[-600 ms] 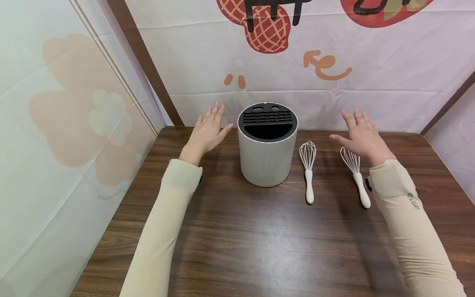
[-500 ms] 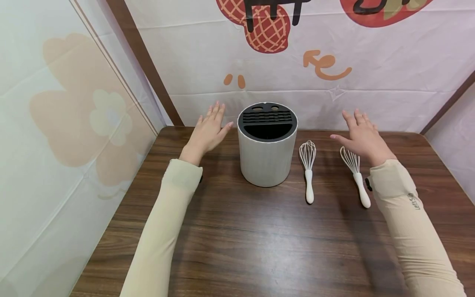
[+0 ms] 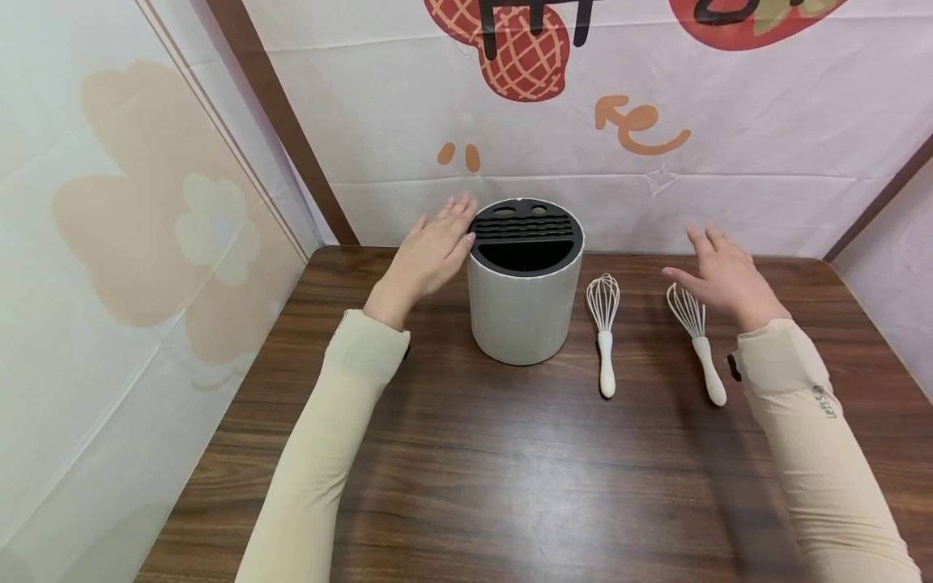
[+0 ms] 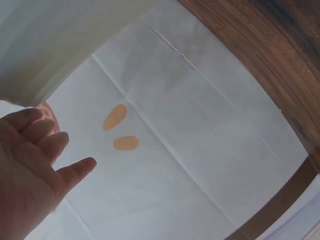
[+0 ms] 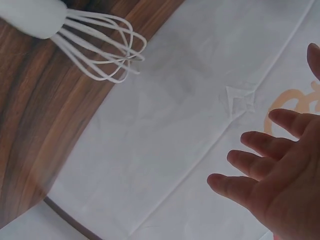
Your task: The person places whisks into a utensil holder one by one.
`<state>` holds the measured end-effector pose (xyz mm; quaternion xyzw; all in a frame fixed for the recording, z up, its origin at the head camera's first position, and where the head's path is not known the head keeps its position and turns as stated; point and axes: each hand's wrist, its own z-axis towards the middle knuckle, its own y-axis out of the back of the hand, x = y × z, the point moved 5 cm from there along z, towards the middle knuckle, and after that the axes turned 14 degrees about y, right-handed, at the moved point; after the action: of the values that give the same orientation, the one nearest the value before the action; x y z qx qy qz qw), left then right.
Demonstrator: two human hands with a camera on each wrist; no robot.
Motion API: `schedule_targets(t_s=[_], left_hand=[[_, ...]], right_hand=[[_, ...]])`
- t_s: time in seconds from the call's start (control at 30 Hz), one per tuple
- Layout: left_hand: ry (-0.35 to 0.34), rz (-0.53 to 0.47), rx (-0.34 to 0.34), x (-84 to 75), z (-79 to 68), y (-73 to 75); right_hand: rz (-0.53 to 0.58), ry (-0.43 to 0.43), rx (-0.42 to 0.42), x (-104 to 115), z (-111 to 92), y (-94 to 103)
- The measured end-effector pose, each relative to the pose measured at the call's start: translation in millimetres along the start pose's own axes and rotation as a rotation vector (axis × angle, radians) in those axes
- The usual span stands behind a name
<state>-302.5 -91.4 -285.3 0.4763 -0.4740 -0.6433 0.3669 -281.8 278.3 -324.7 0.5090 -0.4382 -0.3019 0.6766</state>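
Observation:
A round white utensil holder (image 3: 521,316) with a slotted black top stands upright towards the back of the table. My left hand (image 3: 433,251) is at the left side of its rim, fingers mostly straight. In the left wrist view the fingertips (image 4: 60,142) lie close to the holder's wall (image 4: 60,45); whether they touch it I cannot tell. Right of the holder lie two white whisks, the nearer one (image 3: 607,364) and the farther one (image 3: 707,368). Above the farther whisk's wires hovers my right hand (image 3: 725,275), fingers spread and holding nothing.
The dark wooden table (image 3: 496,486) ends at the back against a printed white cloth (image 3: 364,105). Another cloth with a pale flower (image 3: 146,210) hangs along the left side.
My left hand has moved right, from beside the holder up to its rim. My right hand has shifted slightly right and nearer to me. The holder and whisks stay in place.

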Motion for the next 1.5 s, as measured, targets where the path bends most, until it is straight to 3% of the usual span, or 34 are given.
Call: schedule_targets(t_s=[0.2, 0.43, 0.7, 0.9, 1.2, 1.37, 1.5], left_hand=[[0.003, 0.044, 0.021, -1.2, -1.5, -2.3], [0.012, 0.068, 0.021, 0.5, -1.9, -5.2], [0.002, 0.132, 0.030, -2.6, 1.6, -6.7], [0.005, 0.185, 0.051, -7.5, 3.4, -7.5], [0.008, 0.179, 0.047, -5.0, 3.8, -7.2], [0.010, 0.176, 0.051, -4.5, 4.8, -8.1], [0.007, 0.169, 0.052, -5.5, 4.6, -9.3]], right_hand=[[0.015, -0.046, 0.040, -11.7, -8.1, -3.3], [0.035, -0.075, 0.004, -24.9, -25.0, -7.9], [0.147, -0.165, 0.181, -48.0, -43.3, -29.5], [0.284, -0.202, 0.221, -55.8, -52.7, -48.5], [0.444, -0.299, 0.224, -57.5, -56.1, -63.0], [0.462, -0.371, 0.258, -58.6, -58.5, -71.5], [0.421, -0.366, 0.273, -59.8, -60.1, -76.3]])
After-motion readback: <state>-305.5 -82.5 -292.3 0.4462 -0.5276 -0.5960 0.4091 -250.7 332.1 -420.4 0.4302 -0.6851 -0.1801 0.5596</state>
